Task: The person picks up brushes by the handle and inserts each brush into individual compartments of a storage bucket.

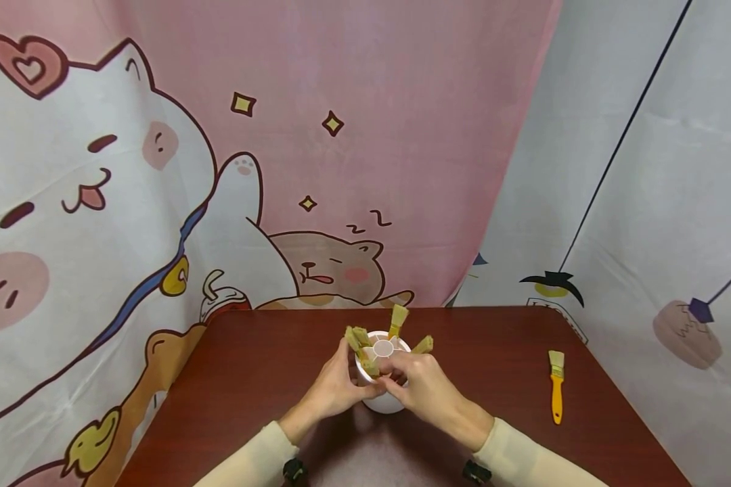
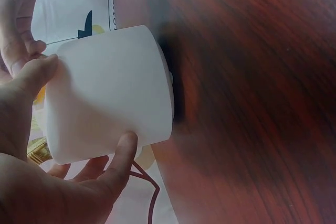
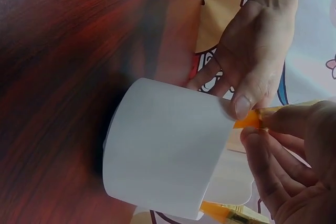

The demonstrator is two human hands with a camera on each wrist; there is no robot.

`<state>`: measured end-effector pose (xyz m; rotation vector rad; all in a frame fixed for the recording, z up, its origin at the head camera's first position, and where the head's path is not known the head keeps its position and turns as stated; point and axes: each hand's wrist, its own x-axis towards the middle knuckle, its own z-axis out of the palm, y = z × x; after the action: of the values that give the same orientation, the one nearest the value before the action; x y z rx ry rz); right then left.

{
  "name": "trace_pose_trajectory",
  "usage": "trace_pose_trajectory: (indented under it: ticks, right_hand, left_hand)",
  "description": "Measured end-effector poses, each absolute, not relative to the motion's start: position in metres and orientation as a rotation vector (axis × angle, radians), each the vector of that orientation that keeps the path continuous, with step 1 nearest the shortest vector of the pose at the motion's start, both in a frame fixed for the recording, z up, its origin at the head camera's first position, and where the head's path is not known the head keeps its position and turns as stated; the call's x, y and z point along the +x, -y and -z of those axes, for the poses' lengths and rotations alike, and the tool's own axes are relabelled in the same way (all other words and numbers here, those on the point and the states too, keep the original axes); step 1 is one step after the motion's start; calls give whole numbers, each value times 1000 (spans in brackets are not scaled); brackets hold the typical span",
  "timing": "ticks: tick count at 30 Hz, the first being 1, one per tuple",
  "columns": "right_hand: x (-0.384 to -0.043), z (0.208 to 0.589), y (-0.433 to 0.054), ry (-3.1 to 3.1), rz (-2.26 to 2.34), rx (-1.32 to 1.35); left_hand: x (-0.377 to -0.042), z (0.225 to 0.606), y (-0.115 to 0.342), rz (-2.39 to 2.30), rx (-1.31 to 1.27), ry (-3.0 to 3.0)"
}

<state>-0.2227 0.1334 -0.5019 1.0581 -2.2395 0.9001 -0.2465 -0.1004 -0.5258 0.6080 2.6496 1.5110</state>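
A white pen-holder-like pot (image 1: 385, 404) with a divided top and round centre disc (image 1: 383, 348) stands on the table. Several paintbrushes stick out of it bristles up, one brush (image 1: 399, 321) at the far side and another brush (image 1: 424, 345) at the right. My left hand (image 1: 334, 385) grips the pot's left side, its thumb at the near rim and fingers spread along the wall in the left wrist view. With thumb and fingers, my right hand (image 1: 429, 389) pinches a paintbrush (image 3: 248, 119) near its metal band; its orange handle goes down at the pot's rim.
One more paintbrush (image 1: 557, 389), orange-handled with pale bristles, lies on the right of the dark red-brown table (image 1: 268, 345). Behind the table hangs a cartoon-printed cloth (image 1: 426, 169), which also runs down both sides.
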Motion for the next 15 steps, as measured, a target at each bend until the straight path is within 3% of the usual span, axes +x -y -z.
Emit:
trace_pose_trajectory:
  ticks: [15]
  right_hand:
    - [-218,502,-133,2265,-811,1049]
  left_hand:
    - [-245,525,100,-1509,622,-2646]
